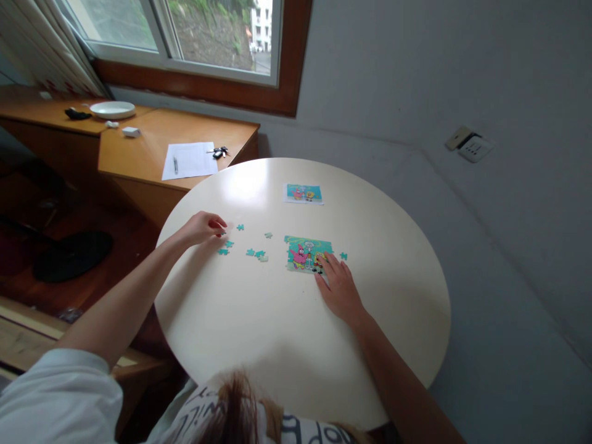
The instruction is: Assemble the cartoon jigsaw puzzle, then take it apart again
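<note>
A partly joined cartoon jigsaw puzzle (pixel 303 253) lies on the round white table (pixel 259 327). My right hand (pixel 341 288) rests flat over its lower right corner, fingers spread, hiding part of the picture. Just beyond those fingers is a loose teal piece (pixel 343 255). Over at the table's left side, my left hand (pixel 202 228) has its fingers pinched at a small teal puzzle piece (pixel 224 232). Several loose pieces lie near it, among them a teal one (pixel 240 227), another teal one (pixel 224 251) and a pale one (pixel 269 235).
Behind the puzzle lies a reference picture card (pixel 303 193). A wooden desk (pixel 139 157) adjoins the table at the back left, bearing a paper sheet (pixel 189 161), keys (pixel 219 152) and a white plate (pixel 113 110). The wall (pixel 393 111) stands close on the right.
</note>
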A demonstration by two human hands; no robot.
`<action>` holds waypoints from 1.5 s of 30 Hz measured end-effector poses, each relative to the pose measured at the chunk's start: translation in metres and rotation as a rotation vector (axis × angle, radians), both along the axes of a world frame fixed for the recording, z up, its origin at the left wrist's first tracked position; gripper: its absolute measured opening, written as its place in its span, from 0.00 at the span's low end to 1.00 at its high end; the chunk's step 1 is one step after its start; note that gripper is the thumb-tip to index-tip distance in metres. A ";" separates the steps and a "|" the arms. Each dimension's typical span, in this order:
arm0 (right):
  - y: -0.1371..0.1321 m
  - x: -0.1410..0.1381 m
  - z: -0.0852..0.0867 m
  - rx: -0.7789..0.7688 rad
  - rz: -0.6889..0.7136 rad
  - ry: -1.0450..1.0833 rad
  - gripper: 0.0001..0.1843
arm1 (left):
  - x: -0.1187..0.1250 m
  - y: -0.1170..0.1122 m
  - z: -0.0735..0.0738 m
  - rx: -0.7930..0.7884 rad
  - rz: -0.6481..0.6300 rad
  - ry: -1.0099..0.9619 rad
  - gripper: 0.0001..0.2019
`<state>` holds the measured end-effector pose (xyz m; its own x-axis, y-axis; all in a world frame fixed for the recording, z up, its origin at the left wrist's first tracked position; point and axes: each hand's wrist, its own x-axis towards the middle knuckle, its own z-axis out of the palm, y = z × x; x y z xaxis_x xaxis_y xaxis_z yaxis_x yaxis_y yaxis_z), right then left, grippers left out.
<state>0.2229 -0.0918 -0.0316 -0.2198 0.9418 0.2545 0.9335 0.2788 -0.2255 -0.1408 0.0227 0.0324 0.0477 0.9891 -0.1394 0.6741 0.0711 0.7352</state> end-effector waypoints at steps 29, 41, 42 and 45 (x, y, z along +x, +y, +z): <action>0.000 0.000 -0.002 0.007 -0.002 0.008 0.25 | 0.023 0.009 0.001 0.174 -0.090 0.260 0.20; 0.001 0.000 -0.002 0.010 0.001 -0.018 0.26 | 0.050 0.029 -0.020 0.155 -0.177 0.482 0.10; 0.001 0.000 -0.002 0.009 0.000 -0.018 0.26 | 0.049 0.029 -0.020 0.153 -0.185 0.482 0.10; 0.002 0.000 -0.002 0.004 0.000 -0.018 0.26 | 0.048 0.029 -0.021 0.151 -0.206 0.480 0.11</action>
